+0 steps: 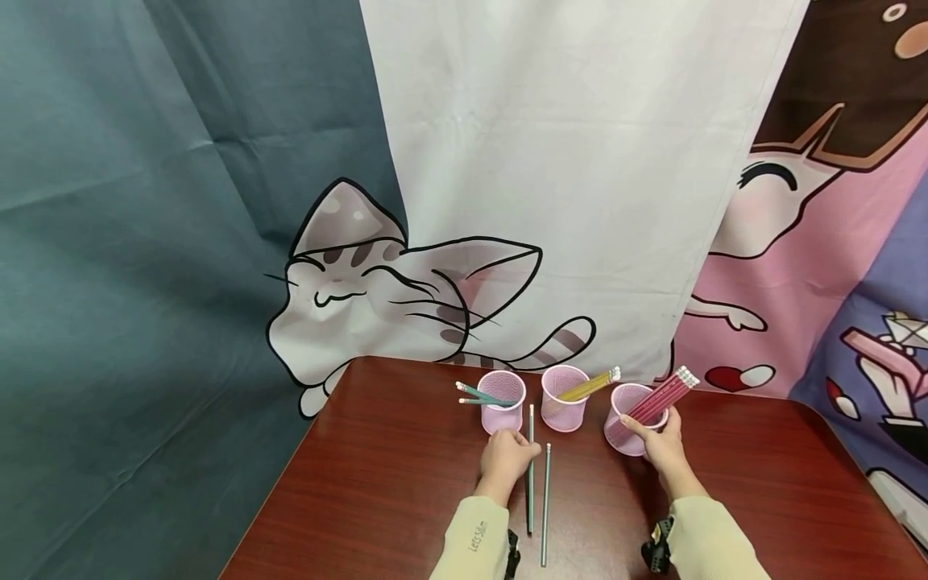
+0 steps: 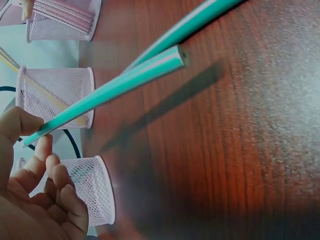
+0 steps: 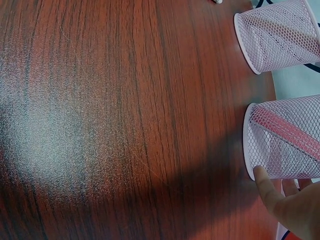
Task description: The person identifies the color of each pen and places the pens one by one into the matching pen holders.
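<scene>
My left hand [image 1: 507,459] pinches a green pencil [image 2: 110,90] near its eraser end between thumb and forefinger, its other end raised over the table. A second green pencil [image 1: 546,507] lies on the table just to the right of it. Beyond the left hand is a pink mesh pencil cup [image 1: 502,420] with a few green pencils [image 1: 482,396] leaning left. At the right, my right hand [image 1: 667,451] grips another pink mesh pencil cup [image 1: 619,439] by its side, fingers behind it. Several dark pink pencils [image 1: 660,399] lean to the right in that cup.
Between those two cups stands a third pink mesh cup [image 1: 561,416] with yellow pencils [image 1: 589,387] leaning right. All three are in a row near the back edge of the brown wooden table [image 1: 377,475]. A printed cloth [image 1: 580,161] hangs behind.
</scene>
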Demonstrator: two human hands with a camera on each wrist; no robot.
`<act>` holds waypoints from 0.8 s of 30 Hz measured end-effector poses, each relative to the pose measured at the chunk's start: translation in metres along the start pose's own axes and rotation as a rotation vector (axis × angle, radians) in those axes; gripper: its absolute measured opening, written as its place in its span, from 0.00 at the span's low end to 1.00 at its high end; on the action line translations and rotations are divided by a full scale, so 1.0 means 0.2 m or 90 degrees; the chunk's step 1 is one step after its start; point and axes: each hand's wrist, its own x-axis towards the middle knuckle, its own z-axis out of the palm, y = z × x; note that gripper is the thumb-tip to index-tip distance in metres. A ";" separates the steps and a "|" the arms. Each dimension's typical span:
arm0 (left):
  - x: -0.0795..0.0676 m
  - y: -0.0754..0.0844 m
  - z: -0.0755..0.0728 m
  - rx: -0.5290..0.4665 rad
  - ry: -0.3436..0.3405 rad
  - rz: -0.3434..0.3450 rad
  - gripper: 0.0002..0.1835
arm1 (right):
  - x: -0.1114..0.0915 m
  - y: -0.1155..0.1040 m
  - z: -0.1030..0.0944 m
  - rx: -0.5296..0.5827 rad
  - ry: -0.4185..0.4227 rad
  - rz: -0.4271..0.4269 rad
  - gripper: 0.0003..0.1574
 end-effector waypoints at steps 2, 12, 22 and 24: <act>0.00 0.01 0.00 -0.014 0.010 0.008 0.10 | 0.00 0.00 0.00 -0.001 0.000 -0.002 0.73; 0.03 0.03 -0.03 -0.135 0.080 0.079 0.02 | 0.00 0.00 0.00 -0.005 0.003 -0.009 0.73; 0.05 0.01 -0.04 -0.212 0.121 0.107 0.08 | -0.01 -0.01 0.00 0.006 0.002 -0.001 0.73; 0.06 0.02 -0.05 -0.241 0.122 0.114 0.10 | -0.02 -0.02 0.00 0.006 0.002 0.000 0.73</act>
